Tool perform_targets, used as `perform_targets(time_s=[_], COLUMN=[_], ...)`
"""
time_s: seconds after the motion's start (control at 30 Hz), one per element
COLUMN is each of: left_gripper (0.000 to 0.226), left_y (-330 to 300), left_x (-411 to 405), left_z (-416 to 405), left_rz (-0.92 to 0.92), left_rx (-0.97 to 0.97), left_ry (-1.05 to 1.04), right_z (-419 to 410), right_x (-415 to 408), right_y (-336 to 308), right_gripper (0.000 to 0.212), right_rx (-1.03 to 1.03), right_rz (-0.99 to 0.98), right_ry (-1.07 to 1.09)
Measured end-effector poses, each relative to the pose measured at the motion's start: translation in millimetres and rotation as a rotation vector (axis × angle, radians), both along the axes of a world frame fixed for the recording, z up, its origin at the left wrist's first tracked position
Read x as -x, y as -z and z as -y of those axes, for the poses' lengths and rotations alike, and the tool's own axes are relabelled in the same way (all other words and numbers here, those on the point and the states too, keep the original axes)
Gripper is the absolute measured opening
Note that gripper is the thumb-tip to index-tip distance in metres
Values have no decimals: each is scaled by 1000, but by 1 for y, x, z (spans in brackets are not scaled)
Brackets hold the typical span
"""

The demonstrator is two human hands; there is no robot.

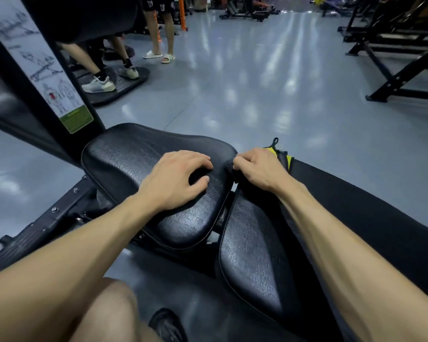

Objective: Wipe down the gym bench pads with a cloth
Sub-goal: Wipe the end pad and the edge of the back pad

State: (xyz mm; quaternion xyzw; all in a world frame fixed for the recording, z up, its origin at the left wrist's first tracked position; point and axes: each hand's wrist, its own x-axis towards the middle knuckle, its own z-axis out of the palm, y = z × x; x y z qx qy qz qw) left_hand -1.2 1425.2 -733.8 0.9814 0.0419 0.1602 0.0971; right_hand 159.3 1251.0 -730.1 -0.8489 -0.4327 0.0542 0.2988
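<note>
Wiping these pads well looks to call for spreading the cloth [232,166] flat first, then dragging it in long overlapping strokes along the grain and over the piped edges, since a bunched rag only skims the textured vinyl.

From the head view, the right hand [260,169] has its fingers curled, pinching a dark wad of cloth at the far end of the nearer pad [252,255], right at the gap between the two pads. The left hand [178,178] rests on the upper pad [124,156], fingers loosely bent with their tips on the vinyl, holding nothing and seemingly steadying the bench. The two hands sit just beside each other, the cloth between them. Something black and yellow [282,156] pokes out beyond the right hand; whether it belongs to the cloth, I cannot tell.
</note>
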Motion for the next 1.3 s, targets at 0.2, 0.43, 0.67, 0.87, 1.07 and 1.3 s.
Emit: perform_targets(time_s=[0.2,0.43,0.67,0.87,1.07,1.3], left_gripper=[37,35,33,33,37,35], left_y=[-2,-6,-10,-9,-6,-2], left_x=[1,3,6,9,10,6], left_z=[1,3,7,10,5,-6], left_rz=[0,24,3,7,4,-85], left_rx=[11,22,29,41,78,121], left_ry=[-17,-33,-41,-43,-26,32], right_z=[9,19,31,44,50,65], right_x=[42,91,140,164,154,74], right_y=[9,14,21,27,5,-75], right_gripper=[37,35,32,32,28,45], right_rx=[-54,-78,-52,-43,-112,-910], right_rz=[119,283,335,251,-187,-1092], right_ry=[-41,-151,-178,-226,-333,360])
